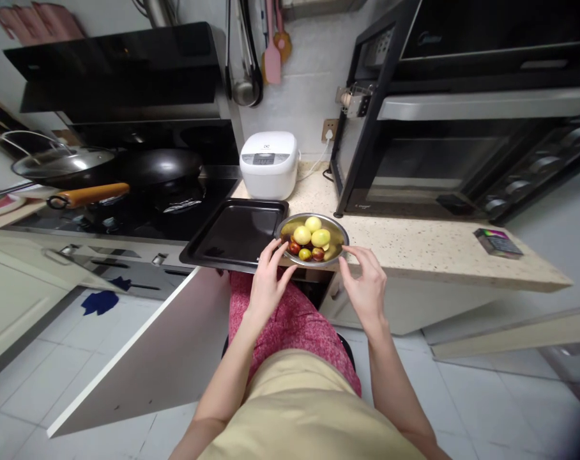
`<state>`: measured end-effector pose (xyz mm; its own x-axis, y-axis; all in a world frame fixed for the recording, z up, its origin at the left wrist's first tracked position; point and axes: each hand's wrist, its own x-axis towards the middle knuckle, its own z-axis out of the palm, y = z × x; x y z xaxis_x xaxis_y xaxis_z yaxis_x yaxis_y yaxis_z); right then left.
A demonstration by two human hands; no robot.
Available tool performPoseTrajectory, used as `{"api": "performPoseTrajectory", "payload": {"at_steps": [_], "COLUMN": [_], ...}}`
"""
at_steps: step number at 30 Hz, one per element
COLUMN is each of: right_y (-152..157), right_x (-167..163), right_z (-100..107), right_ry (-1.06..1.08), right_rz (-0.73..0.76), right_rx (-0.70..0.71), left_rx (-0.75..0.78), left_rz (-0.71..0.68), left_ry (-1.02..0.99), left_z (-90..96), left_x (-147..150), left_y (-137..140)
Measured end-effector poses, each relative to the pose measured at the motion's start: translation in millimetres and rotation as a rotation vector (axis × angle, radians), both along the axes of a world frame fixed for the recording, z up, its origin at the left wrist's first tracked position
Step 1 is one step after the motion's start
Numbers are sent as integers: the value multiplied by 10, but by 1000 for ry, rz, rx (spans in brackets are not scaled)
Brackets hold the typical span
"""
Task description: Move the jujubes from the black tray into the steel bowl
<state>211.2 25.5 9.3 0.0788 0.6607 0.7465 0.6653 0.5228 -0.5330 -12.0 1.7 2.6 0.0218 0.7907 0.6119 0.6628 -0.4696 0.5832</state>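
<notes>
A round metal bowl [336, 236] is at the front edge of the counter, its left side beside or over the corner of a black baking tray [232, 231]. In it lie several pale yellow-green round fruits [302, 235] and smaller reddish-brown fruits [317, 254] that look like jujubes. My left hand [265, 286] pinches the bowl's left rim, fingers on the side and thumb toward the front. On the opposite rim, my right hand [365, 285] grips with thumb and fingertips. Whether the bowl rests fully on the counter, I cannot tell.
Behind the tray stands a white rice cooker [269, 165]. A gas stove [141, 211] with a wok [160, 166] and a lidded pan [64, 163] is at left. An oven [443, 160] occupies the right. Below, a cabinet door [151, 358] hangs open; a small box [497, 243] lies far right.
</notes>
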Motion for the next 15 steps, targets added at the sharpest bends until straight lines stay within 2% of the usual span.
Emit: {"api": "performPoseTrajectory", "payload": {"at_steps": [7,15], "right_y": [-111,21], "right_x": [4,127], "right_z": [-94,-179], "right_ry": [-5,-104], "right_rz": [-1,76], "right_rx": [43,58], "left_rx": [-22,-22], "left_rz": [8,19], "left_ry": [7,50], "left_z": [-12,-87], "left_x": [-88,-179], "left_y": [-34,3]}}
